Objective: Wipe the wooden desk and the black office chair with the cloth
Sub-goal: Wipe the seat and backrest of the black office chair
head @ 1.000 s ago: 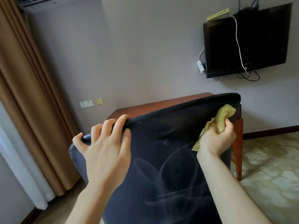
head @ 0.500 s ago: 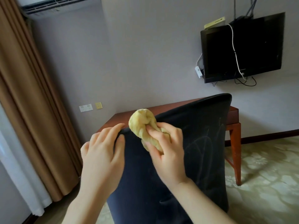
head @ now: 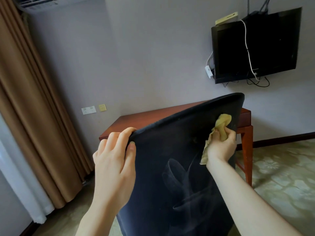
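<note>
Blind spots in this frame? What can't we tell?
Head view only:
- chair seat and base: hidden behind its own backrest and cut off by the bottom edge.
- desk top: mostly hidden behind the chair; wiped or not, cannot tell.
- cloth contact face: covered by the right hand gripping it.
- left hand fingertips: curled over the chair's top edge, out of sight.

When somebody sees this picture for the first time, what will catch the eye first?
The black chair back fills the centre, streaked with pale smears. The right hand holds a crumpled yellow cloth against its upper right corner, while the left hand grips its top edge at the left. Behind it stands the wooden desk.
</note>
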Available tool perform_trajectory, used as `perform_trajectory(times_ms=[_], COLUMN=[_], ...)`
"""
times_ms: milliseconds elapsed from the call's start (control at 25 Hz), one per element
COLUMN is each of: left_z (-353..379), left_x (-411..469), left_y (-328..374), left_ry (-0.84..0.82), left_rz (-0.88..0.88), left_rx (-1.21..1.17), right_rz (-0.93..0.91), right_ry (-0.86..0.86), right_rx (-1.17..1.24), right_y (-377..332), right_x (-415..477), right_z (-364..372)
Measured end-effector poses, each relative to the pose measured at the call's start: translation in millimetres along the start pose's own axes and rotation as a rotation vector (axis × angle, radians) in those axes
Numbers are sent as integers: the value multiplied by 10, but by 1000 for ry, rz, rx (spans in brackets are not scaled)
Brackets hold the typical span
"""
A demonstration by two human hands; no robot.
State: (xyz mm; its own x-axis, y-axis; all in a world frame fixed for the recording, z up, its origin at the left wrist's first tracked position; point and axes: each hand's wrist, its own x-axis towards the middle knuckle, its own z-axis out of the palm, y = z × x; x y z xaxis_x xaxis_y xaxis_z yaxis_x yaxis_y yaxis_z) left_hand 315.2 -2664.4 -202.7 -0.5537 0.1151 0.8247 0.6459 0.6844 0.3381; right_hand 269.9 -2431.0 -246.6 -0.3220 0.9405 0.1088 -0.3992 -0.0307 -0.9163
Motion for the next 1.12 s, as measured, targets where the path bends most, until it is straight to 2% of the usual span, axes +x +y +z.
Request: perform_trajectory(times_ms=[120, 320, 480, 640, 760, 840, 920, 1040, 1120], left_z=[1, -28, -44, -77, -87, -84, -85, -95, -113], left_x=[-2, 9, 2, -21, -34, -44, -60, -71, -83], left_y=[28, 21, 26, 35, 30, 39, 54, 40, 6], left_ry=[-19, -70, -100, -128, -138, -140, -149, -162, -191], left_rz=[4, -6, -17, -15, -27, -29, -22, 5, 34], left_rx=[2, -4, -27, -55, -58, -60, -49, -38, -51], right_rz=[60, -180, -645, -1055, -1240, -1226, -1098, -658, -434], right_ry=[54, -50, -266, -528, -562, -505, -411, -203, -146], right_rx=[30, 232, 217, 40, -104, -153, -158, -92, -80], right_y=[-133, -239, -56, 61, 2, -43, -69, -205, -325], right_x=[-161, -943, -1385, -1116, -743, -585, -471, -303, -224], right_z=[85, 185, 114, -22, -77, -109, -143, -153, -131])
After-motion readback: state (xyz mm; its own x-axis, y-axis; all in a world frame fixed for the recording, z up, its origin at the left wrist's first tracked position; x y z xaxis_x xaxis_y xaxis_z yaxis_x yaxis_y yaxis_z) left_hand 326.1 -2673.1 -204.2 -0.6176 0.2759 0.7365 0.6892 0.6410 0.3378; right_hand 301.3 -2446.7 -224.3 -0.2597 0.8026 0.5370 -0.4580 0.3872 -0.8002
